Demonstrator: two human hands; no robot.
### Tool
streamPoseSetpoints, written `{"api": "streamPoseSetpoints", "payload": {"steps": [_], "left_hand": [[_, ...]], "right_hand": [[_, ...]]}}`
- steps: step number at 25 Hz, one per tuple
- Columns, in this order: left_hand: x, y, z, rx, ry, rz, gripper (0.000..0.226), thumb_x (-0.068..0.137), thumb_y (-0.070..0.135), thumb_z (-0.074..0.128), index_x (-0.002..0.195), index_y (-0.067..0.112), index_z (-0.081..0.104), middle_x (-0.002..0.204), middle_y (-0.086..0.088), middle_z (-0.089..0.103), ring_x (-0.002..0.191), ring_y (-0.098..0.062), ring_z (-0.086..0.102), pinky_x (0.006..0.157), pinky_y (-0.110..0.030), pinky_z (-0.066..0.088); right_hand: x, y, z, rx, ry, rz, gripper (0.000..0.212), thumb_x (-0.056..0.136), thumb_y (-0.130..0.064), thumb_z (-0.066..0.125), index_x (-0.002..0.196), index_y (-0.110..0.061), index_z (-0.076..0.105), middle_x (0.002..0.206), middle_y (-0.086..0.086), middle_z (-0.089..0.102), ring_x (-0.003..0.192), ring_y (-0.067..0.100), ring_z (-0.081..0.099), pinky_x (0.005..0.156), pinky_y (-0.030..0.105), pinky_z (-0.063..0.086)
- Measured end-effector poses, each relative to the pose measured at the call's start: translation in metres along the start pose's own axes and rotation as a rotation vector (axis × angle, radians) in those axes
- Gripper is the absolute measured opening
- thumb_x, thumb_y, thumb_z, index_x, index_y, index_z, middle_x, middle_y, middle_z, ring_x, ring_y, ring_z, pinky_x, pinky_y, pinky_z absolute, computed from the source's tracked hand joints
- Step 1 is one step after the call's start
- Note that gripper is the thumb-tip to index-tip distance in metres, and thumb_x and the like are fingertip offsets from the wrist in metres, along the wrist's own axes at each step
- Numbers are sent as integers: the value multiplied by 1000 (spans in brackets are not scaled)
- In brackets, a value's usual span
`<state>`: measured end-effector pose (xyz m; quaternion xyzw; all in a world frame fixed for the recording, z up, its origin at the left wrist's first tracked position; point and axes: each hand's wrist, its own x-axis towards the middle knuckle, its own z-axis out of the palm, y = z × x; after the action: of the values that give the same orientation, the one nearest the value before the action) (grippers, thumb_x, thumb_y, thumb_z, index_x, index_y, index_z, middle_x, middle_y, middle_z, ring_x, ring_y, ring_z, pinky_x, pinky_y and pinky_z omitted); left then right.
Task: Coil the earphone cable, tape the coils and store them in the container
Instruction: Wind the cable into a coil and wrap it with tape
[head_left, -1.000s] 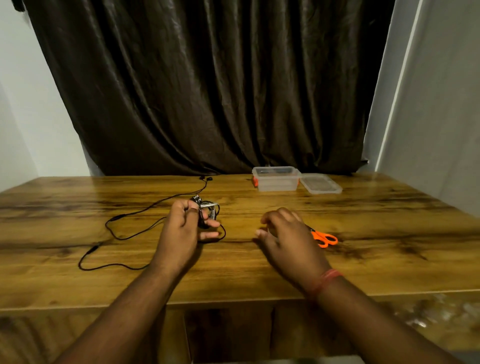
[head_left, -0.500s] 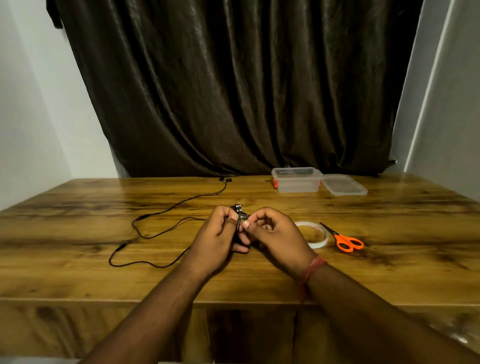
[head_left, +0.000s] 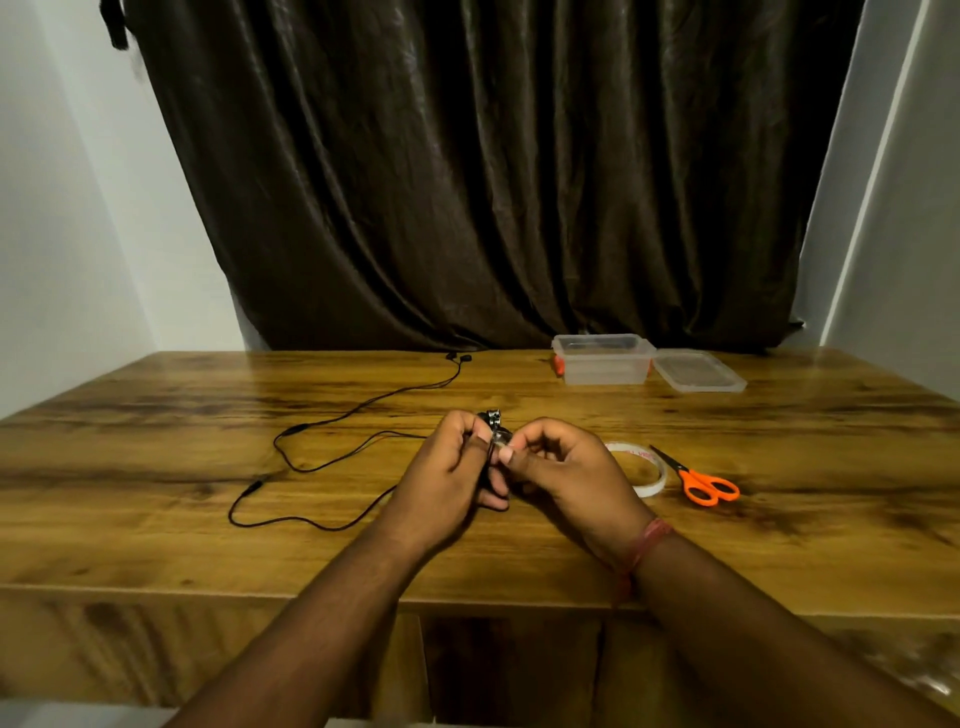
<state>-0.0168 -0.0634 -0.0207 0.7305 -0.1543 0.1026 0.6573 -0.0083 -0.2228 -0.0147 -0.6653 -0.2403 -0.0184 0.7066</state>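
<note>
While both hands (head_left: 498, 462) pinch it, the coil (head_left: 493, 431) sits between fingertips.

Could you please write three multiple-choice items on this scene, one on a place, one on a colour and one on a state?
1. Where do the scissors lie?
A. Inside the container
B. On the table, right of the tape roll
C. Under the lid

2. What colour are the scissor handles?
A. Orange
B. Blue
C. Black

3. How is the container now?
A. Shut with its lid
B. Tipped on its side
C. Open, its lid beside it

Key: 1 B, they rest on the table just right of the tape roll. 2 A, the handles are plainly orange. 3 C, the lid lies flat to the container's right.
</note>
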Motion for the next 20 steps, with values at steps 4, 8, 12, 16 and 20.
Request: {"api": "streamPoseSetpoints", "payload": {"steps": [4, 8, 12, 16, 20], "left_hand": [[1, 0, -1, -177, -24, -36, 13, 105, 14, 38, 97, 12, 48, 80, -9, 57, 59, -17, 56, 57, -38, 59], [1, 1, -6, -205, -29, -55, 3, 102, 12, 47, 100, 13, 50, 83, -8, 52, 57, -11, 51, 55, -38, 59], [1, -2, -4, -101, -72, -66, 6, 100, 10, 52, 104, 15, 52, 93, -11, 51, 58, -8, 50, 54, -35, 58], [3, -5, -4, -85, -120, -54, 9, 101, 11, 50, 101, 18, 56, 85, -6, 57, 57, -11, 47, 54, -37, 57], [2, -6, -5, -48, -153, -27, 12, 101, 10, 50, 101, 21, 55, 84, -6, 60, 56, -11, 46, 53, -37, 57]], "right_hand": [[2, 2, -7, 141, 29, 44, 9, 86, -14, 72, 79, -20, 71, 76, 5, 64, 64, 13, 57, 57, 26, 49], [4, 1, -14, 280, 159, 15, 7, 75, -25, 76, 78, -22, 71, 78, -3, 67, 62, 13, 60, 49, 25, 49], [2, 2, -11, 126, 111, -103, 6, 84, -21, 74, 81, -19, 69, 110, -6, 66, 86, 18, 67, 54, 29, 53], [2, 1, -9, -77, 135, -225, 15, 89, -11, 69, 80, -24, 66, 120, -7, 60, 112, 18, 63, 67, 38, 58], [0, 4, -2, -62, 95, -187, 20, 90, -9, 67, 78, -24, 62, 111, -6, 67, 105, 16, 66, 64, 31, 56]]}}
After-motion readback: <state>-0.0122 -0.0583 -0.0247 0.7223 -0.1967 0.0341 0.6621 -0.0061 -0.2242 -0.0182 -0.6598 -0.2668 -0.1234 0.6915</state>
